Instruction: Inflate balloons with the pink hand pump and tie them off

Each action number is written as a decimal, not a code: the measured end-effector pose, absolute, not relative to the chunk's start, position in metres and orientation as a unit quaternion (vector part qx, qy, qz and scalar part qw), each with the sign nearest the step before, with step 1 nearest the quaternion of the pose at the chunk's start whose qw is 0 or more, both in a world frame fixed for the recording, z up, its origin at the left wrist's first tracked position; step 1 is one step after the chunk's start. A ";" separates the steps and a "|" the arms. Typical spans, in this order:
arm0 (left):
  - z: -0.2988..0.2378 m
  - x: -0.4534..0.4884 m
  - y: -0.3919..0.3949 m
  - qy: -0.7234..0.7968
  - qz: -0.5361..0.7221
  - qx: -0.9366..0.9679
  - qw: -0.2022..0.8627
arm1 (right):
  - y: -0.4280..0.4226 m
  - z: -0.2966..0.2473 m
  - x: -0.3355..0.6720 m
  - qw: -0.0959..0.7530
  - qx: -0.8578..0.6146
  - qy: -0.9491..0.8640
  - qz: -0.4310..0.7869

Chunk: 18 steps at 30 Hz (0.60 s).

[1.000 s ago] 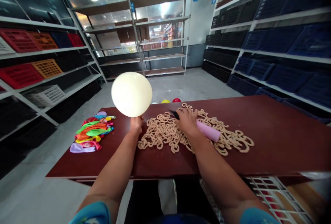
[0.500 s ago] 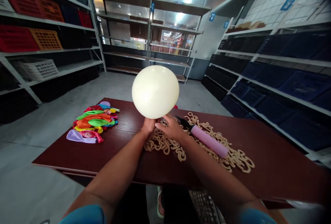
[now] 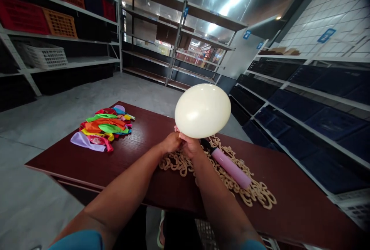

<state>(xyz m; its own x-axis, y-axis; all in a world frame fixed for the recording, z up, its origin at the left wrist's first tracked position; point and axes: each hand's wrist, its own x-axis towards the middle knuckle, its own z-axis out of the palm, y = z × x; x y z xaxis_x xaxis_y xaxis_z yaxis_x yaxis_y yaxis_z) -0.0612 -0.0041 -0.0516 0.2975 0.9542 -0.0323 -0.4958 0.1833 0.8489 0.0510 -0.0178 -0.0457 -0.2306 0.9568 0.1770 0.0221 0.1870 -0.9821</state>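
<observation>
A blown-up cream balloon point(image 3: 202, 110) is held above the table, tilted to the right. My left hand point(image 3: 171, 142) is closed at the balloon's neck. My right hand point(image 3: 189, 145) presses against it from the other side, its fingers closed at the neck under the balloon. The neck itself is hidden by the fingers. Beneath and beside my hands lies a heap of tan, curly cord-like pieces point(image 3: 261, 194). On that heap rests a pink hand pump point(image 3: 231, 168) with a black end.
A dark red-brown table point(image 3: 138, 165) stands before me. Several limp coloured balloons point(image 3: 105, 126) lie in a pile at its left. Metal shelves point(image 3: 173, 30) stand at the back, with crates point(image 3: 59, 22) on the left rack and dark bins point(image 3: 326, 123) on the right one.
The balloon now leans to the right and sits further right in view. My hands have come closer together at its neck. The whole view has tilted a little.
</observation>
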 end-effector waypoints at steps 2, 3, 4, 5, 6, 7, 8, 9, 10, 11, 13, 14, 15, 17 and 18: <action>-0.045 -0.065 -0.008 0.289 0.419 0.439 0.740 | -0.017 -0.045 0.054 0.481 -0.373 -0.554 0.568; -0.042 -0.067 -0.009 0.282 0.389 0.484 0.731 | -0.016 -0.044 0.054 0.494 -0.351 -0.524 0.599; -0.040 -0.069 -0.010 0.276 0.369 0.536 0.707 | -0.015 -0.045 0.055 0.504 -0.329 -0.504 0.620; -0.039 -0.070 -0.010 0.272 0.359 0.584 0.675 | -0.014 -0.045 0.055 0.514 -0.306 -0.486 0.637; -0.039 -0.071 -0.009 0.271 0.355 0.623 0.642 | -0.013 -0.046 0.056 0.522 -0.285 -0.469 0.653; -0.039 -0.072 -0.009 0.271 0.354 0.650 0.615 | -0.013 -0.046 0.056 0.525 -0.268 -0.454 0.668; -0.040 -0.072 -0.008 0.271 0.354 0.665 0.599 | -0.013 -0.046 0.057 0.522 -0.257 -0.441 0.684; -0.040 -0.073 -0.008 0.269 0.354 0.669 0.595 | -0.014 -0.046 0.057 0.511 -0.251 -0.432 0.700; -0.041 -0.073 -0.008 0.263 0.351 0.668 0.602 | -0.014 -0.045 0.058 0.497 -0.248 -0.426 0.715; -0.041 -0.073 -0.008 0.255 0.346 0.663 0.613 | -0.015 -0.044 0.059 0.481 -0.245 -0.423 0.728; -0.040 -0.075 -0.009 0.239 0.335 0.650 0.639 | -0.016 -0.043 0.061 0.455 -0.237 -0.424 0.747; -0.039 -0.075 -0.010 0.234 0.333 0.642 0.649 | -0.016 -0.043 0.062 0.449 -0.231 -0.424 0.751; -0.037 -0.076 -0.011 0.231 0.338 0.633 0.657 | -0.016 -0.042 0.062 0.450 -0.228 -0.426 0.751; -0.033 -0.076 -0.013 0.225 0.359 0.607 0.672 | -0.016 -0.043 0.062 0.458 -0.227 -0.435 0.741; -0.031 -0.076 -0.014 0.220 0.374 0.589 0.682 | -0.015 -0.043 0.062 0.465 -0.229 -0.443 0.732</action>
<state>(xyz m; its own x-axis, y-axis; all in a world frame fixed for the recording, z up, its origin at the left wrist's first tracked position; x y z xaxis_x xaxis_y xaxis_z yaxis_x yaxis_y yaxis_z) -0.0757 -0.0144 -0.0314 0.6236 0.7691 0.1400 -0.2504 0.0269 0.9678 0.0616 -0.0152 -0.0432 -0.4633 0.8829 0.0763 -0.4773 -0.1760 -0.8609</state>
